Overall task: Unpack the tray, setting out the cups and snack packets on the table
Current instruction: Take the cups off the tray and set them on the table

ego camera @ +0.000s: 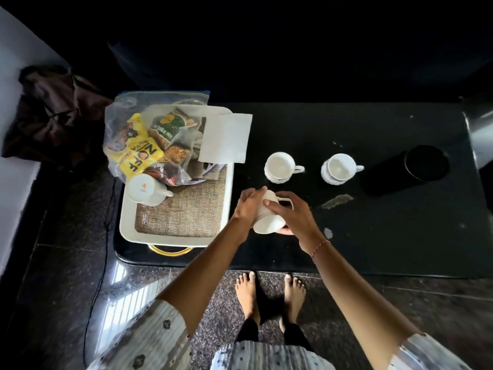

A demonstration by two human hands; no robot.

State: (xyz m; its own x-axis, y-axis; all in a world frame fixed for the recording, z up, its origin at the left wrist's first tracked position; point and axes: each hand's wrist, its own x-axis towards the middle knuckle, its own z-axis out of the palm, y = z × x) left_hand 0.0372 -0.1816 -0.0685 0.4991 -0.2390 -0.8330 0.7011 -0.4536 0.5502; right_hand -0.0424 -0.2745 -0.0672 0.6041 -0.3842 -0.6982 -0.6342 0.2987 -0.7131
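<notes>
A white tray [123,222] with a burlap liner sits at the left end of the black table [373,236]. In it lie a clear bag of snack packets [144,145], a white napkin [226,137] and one white cup [145,189] on its side. Two white cups stand upright on the table, one [280,166] left of the other [338,168]. Just right of the tray, my left hand [248,206] and my right hand [290,212] both hold a third white cup [268,218], tilted, above the table.
A black cylindrical container [405,172] lies at the table's right end. A gold tray handle [170,251] juts toward the front edge. Dark cloth [50,113] is heaped at the far left. My bare feet [269,297] stand on the stone floor before the table.
</notes>
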